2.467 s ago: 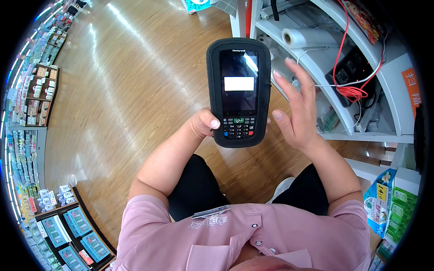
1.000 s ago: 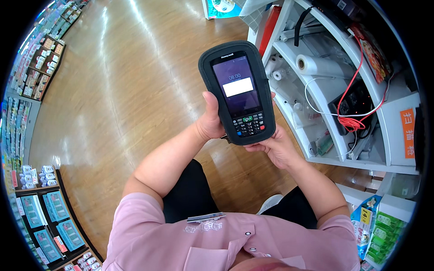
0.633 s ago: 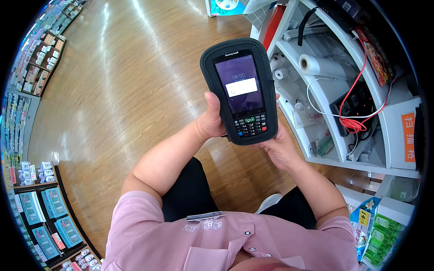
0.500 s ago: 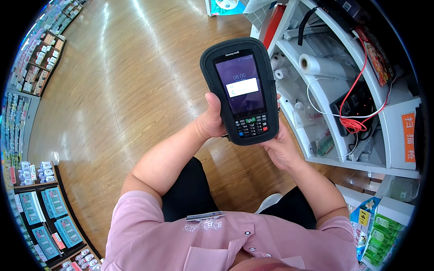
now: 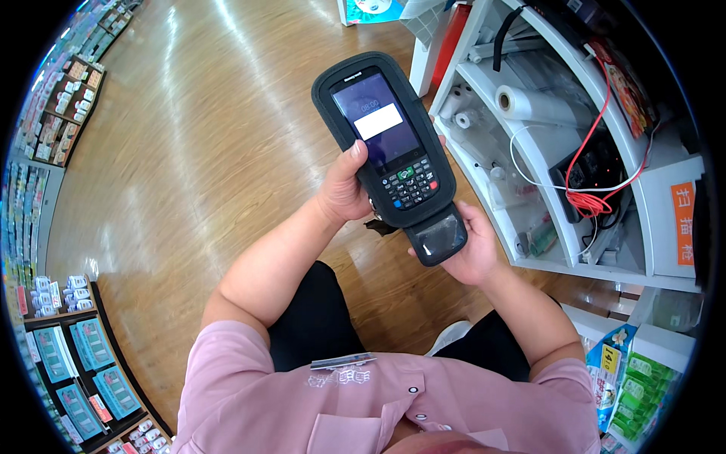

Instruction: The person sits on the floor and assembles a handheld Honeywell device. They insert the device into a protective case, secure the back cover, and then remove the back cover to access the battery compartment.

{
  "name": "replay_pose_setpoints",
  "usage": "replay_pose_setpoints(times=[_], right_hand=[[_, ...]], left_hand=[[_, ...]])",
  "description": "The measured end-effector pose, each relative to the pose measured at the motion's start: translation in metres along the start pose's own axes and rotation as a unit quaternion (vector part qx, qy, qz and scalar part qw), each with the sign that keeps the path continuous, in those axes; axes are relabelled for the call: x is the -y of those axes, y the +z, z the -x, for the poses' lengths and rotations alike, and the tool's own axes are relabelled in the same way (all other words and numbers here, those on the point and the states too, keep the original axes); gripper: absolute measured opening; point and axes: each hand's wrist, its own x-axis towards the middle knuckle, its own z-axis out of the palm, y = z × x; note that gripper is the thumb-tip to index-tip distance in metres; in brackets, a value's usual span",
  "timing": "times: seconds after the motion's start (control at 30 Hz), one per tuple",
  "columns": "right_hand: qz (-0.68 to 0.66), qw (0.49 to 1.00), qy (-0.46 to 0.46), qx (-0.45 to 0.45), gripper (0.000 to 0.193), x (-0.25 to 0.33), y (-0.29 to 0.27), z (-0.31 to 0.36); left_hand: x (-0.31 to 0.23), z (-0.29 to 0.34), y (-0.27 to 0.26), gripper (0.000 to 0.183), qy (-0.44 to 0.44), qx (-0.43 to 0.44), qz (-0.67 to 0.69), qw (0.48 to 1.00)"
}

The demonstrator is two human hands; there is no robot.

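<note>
Head view, handheld scanner point(image 5: 386, 144), left hand point(image 5: 344, 188) partly hidden

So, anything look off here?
Mainly the red cord: it hangs in a loose bunch across the white shelf unit, untidily. A glossy black piece also juts from the handheld terminal's lower end into the right hand; can't tell whether it's attached. No spill or damage visible.

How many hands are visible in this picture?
2: the left hand grips the black handheld terminal by its left side; the right hand holds the flap below it. Both are partly hidden.
</note>
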Motion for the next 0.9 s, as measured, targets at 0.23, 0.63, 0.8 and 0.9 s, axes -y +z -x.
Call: replay_pose_setpoints(times=[0.23, 0.63, 0.8, 0.9], right_hand=[[-0.128, 0.979, 0.125, 0.094, 0.053, -0.017, -0.025, -0.006], [-0.168, 0.971, 0.072, 0.151, 0.042, -0.018, -0.024, 0.001], [-0.156, 0.981, 0.030, 0.112, 0.040, -0.022, -0.040, 0.002], [-0.145, 0.983, 0.022, 0.110, 0.039, -0.024, -0.047, -0.002]], left_hand=[[0.001, -0.007, 0.005, 0.093, -0.008, 0.036, -0.046, 0.998], [-0.005, 0.005, 0.001, 0.029, 0.219, -0.246, -0.341, 0.880], [-0.012, 0.005, -0.016, 0.029, 0.234, -0.213, -0.428, 0.846], [-0.008, 0.003, -0.018, 0.028, 0.221, -0.226, -0.388, 0.865]])
